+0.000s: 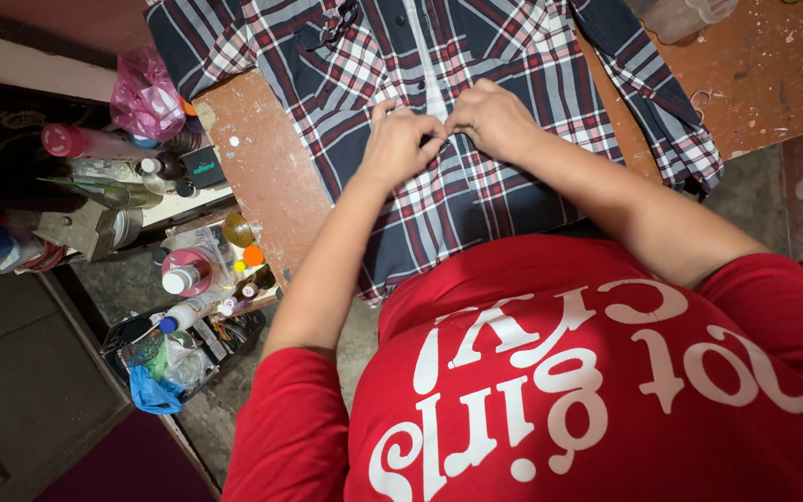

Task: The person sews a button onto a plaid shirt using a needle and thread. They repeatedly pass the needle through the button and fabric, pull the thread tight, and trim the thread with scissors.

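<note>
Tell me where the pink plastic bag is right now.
In the head view the pink bag sits upper left, at the table's left corner, just left of the plaid shirt and above the cluttered bottles.

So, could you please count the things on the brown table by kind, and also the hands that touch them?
Plaid shirt: 1
Clear plastic container at the far edge: 1
Hands on the shirt: 2, the left hand and the right hand
Total: 4
Both hands pinch the shirt's front at its middle on the table.
</note>
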